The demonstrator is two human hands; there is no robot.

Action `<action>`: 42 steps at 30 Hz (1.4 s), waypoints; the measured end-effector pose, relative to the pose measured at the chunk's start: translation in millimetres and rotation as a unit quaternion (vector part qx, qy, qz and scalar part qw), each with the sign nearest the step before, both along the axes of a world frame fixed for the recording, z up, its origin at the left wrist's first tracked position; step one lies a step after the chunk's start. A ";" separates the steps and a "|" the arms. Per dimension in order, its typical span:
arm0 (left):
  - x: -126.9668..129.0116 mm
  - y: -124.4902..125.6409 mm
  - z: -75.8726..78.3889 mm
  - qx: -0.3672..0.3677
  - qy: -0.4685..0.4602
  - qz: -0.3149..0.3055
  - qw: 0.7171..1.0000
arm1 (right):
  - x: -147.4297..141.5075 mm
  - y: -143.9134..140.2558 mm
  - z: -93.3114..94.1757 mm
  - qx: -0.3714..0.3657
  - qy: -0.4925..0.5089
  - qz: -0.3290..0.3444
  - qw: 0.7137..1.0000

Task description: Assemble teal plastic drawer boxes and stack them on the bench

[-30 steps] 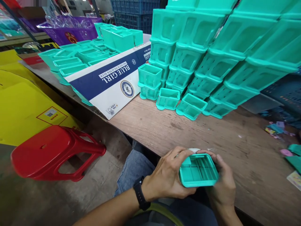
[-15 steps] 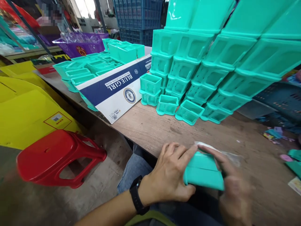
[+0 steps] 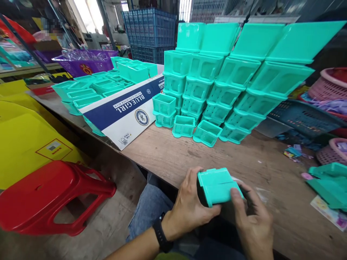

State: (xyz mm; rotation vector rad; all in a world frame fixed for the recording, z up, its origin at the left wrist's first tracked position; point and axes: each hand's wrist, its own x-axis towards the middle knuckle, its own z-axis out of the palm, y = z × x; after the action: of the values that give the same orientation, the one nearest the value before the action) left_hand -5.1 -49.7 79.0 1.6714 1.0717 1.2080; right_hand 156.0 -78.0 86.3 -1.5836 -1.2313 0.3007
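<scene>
cardboard box (image 3: 121, 112) | "BLUE GIRL" | "PREMIUM PILSENER BEER" beneath it

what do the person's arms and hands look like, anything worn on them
Both hands are bare: no gloves, no rings to be seen. The left hand has a black watch with a broad dark strap on its wrist, and the forearm behind it is bare, with no sleeve in view. The right hand shows nothing worn on its wrist. Nails look short and plain.
</scene>
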 end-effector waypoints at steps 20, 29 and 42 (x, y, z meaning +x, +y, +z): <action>-2.4 42.6 -14.3 0.083 -0.075 -0.063 0.992 | -7.5 0.3 -11.4 0.110 -0.289 0.301 0.902; 1.8 44.2 -15.3 0.079 -0.091 -0.036 0.992 | -8.6 7.4 -6.1 0.132 -0.312 0.333 0.880; -2.0 44.0 -14.3 0.064 -0.100 -0.055 0.991 | -13.6 5.7 -11.2 0.117 -0.344 0.306 0.880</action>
State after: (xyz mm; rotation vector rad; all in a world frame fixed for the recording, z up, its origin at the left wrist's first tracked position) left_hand -7.1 -5.7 64.7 1.6418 0.7837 1.3631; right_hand 142.4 -72.2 75.1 -1.0675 -2.2340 -0.0427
